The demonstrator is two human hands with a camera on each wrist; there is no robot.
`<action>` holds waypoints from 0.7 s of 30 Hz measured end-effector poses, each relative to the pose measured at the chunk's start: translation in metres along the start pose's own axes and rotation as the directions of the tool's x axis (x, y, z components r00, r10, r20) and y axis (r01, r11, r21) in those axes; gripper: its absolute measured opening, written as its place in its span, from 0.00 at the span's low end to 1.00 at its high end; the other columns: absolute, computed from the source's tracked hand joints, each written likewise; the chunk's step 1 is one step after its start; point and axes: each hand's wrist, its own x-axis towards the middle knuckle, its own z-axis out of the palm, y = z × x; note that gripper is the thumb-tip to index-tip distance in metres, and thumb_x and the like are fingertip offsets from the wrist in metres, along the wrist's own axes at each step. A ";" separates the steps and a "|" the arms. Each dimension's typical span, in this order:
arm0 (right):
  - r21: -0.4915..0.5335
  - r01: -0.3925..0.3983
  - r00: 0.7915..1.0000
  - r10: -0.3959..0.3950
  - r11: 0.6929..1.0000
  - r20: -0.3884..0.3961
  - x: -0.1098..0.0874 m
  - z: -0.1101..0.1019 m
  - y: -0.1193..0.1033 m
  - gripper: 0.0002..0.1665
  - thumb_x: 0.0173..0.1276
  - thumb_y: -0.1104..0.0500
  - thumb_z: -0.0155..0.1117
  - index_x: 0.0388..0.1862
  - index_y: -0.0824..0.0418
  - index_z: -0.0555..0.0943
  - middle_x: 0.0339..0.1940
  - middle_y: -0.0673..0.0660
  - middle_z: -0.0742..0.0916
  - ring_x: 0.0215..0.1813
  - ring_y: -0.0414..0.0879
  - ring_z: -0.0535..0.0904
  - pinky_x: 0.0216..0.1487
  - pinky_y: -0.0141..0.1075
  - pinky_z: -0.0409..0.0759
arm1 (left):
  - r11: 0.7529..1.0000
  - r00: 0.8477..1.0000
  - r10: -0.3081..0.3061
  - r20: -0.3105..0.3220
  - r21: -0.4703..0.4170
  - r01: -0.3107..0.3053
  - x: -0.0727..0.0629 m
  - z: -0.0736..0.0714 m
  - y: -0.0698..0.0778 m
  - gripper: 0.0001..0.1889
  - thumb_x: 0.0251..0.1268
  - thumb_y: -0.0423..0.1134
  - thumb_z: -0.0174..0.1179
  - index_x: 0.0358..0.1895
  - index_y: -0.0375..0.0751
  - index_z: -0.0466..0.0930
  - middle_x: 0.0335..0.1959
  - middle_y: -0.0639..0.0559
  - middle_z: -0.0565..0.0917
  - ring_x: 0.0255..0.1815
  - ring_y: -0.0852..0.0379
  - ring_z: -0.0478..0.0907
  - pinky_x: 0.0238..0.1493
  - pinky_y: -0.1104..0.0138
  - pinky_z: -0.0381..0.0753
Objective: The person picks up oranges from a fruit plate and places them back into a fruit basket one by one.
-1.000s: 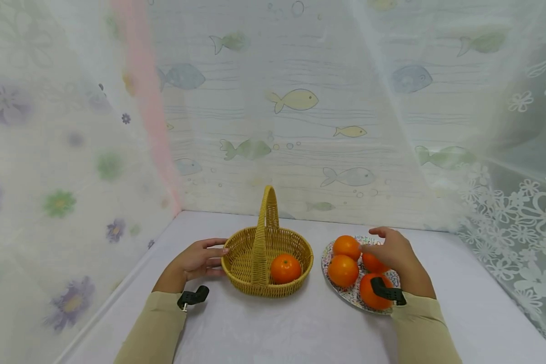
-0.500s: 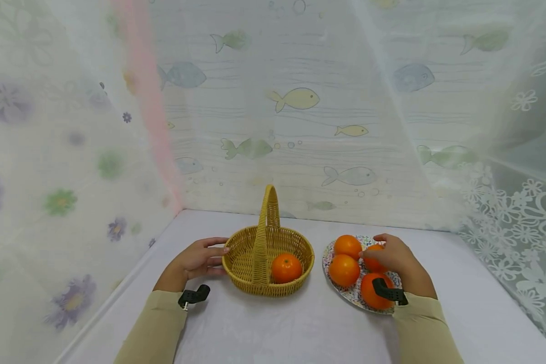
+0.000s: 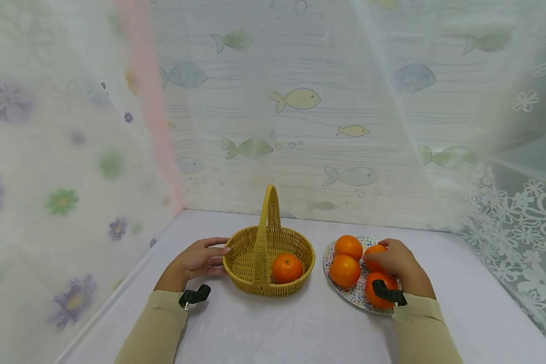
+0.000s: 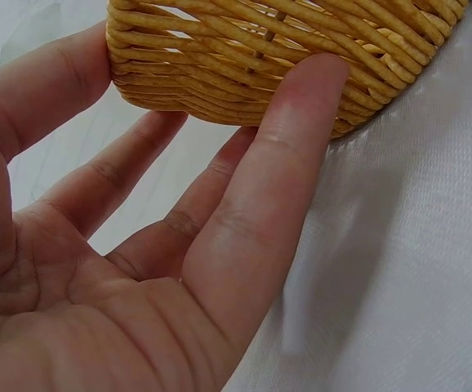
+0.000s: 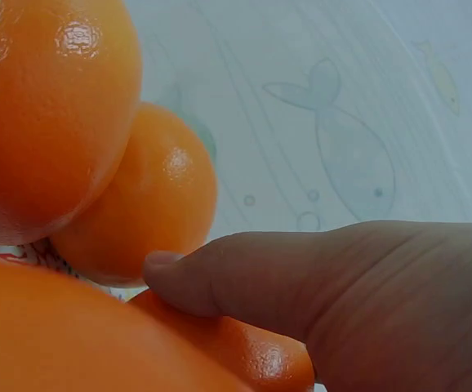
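Observation:
In the head view, my left hand (image 3: 200, 260) rests with extended, spread fingers against the left end of a yellow wicker basket (image 3: 242, 286). The left wrist view shows the thumb (image 4: 260, 188) lying along the basket's woven wall (image 4: 211, 57). One orange (image 3: 287, 268) sits inside the basket, right of its tall handle (image 3: 260, 253). My right hand (image 3: 402, 263) grips an orange (image 3: 374, 249) at the back right of a patterned plate (image 3: 357, 298). In the right wrist view its thumb presses on that orange (image 5: 260, 355); the other fingers are hidden there.
More oranges share the plate: one at the back left (image 3: 348, 246), one at the front left (image 3: 344, 271) and one at the front right (image 3: 378, 290), partly behind the wrist camera mount (image 3: 388, 293). A white cloth (image 3: 282, 328) covers the table. Printed curtains (image 3: 300, 151) enclose the back and sides.
My right hand has come down over the back right orange, and its fingers and thumb have closed round it. The left hand and basket have stayed in place.

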 end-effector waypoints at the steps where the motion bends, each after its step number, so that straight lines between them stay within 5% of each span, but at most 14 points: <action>1: 0.007 0.006 1.000 -0.006 1.000 0.004 -0.001 0.000 0.001 0.47 0.65 0.48 0.71 0.73 0.73 0.65 0.61 0.73 0.79 0.52 0.62 0.77 0.49 0.47 0.85 | 1.000 1.000 0.002 -0.001 0.000 -0.002 0.000 0.000 0.000 0.30 0.74 0.39 0.65 0.75 0.39 0.68 0.62 0.39 0.82 0.54 0.46 0.87 0.52 0.48 0.88; 4: 0.030 0.017 1.000 -0.017 0.999 0.006 -0.005 0.000 0.001 0.46 0.66 0.48 0.69 0.74 0.73 0.65 0.64 0.73 0.78 0.56 0.63 0.76 0.53 0.50 0.84 | 1.000 1.000 0.006 0.001 -0.002 -0.006 0.001 -0.001 -0.001 0.31 0.73 0.39 0.65 0.75 0.38 0.68 0.61 0.39 0.83 0.53 0.47 0.87 0.52 0.48 0.88; 12: 0.148 -0.012 0.999 0.007 0.989 0.036 -0.007 0.001 0.004 0.44 0.67 0.49 0.71 0.73 0.71 0.66 0.63 0.71 0.78 0.56 0.63 0.76 0.46 0.42 0.85 | 1.000 1.000 0.004 0.013 0.000 -0.004 0.001 -0.002 -0.001 0.31 0.74 0.39 0.64 0.76 0.38 0.67 0.61 0.39 0.82 0.53 0.47 0.87 0.51 0.48 0.89; 21: 0.015 -0.009 1.000 0.009 1.000 -0.006 -0.006 -0.004 0.001 0.45 0.65 0.46 0.72 0.70 0.73 0.69 0.58 0.71 0.81 0.52 0.62 0.77 0.50 0.49 0.85 | 1.000 1.000 -0.003 -0.002 0.001 0.003 0.002 -0.001 -0.001 0.30 0.73 0.39 0.65 0.75 0.39 0.68 0.60 0.40 0.83 0.53 0.47 0.87 0.52 0.48 0.89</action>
